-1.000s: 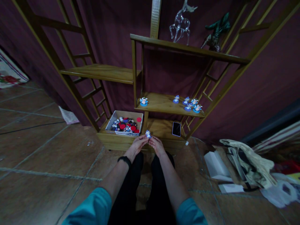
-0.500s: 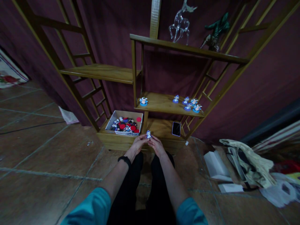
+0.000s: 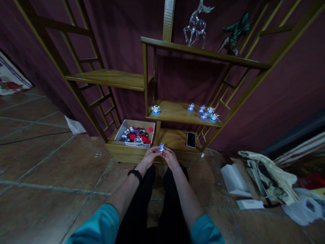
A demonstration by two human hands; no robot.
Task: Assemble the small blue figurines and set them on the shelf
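Observation:
A small purple-and-white figurine (image 3: pixel 161 147) on a round purple base is held upright between my two hands, in front of the low shelf. My left hand (image 3: pixel 150 156) pinches it from the left, and my right hand (image 3: pixel 169 157) grips it from the right. The undersides of the fingers are hidden. Just beyond my left hand is an open cardboard box (image 3: pixel 122 131) with figurine parts and red and black discs piled inside. Several like figurines (image 3: pixel 203 116) stand at the right end of the shelf above, and a blue-based one (image 3: pixel 155 109) stands at its left end.
A phone (image 3: pixel 191 140) lies on the low shelf at the right. Higher up are a clear deer ornament (image 3: pixel 196 27) and a dark green statue (image 3: pixel 236 32). On the floor at right lie a white box (image 3: pixel 235 179), cloth (image 3: pixel 273 173) and a plastic bag (image 3: pixel 302 208).
The figurine sits slightly lower and a little further right between my fingers. Both hands otherwise keep almost the same place, and the shelves' contents are unchanged.

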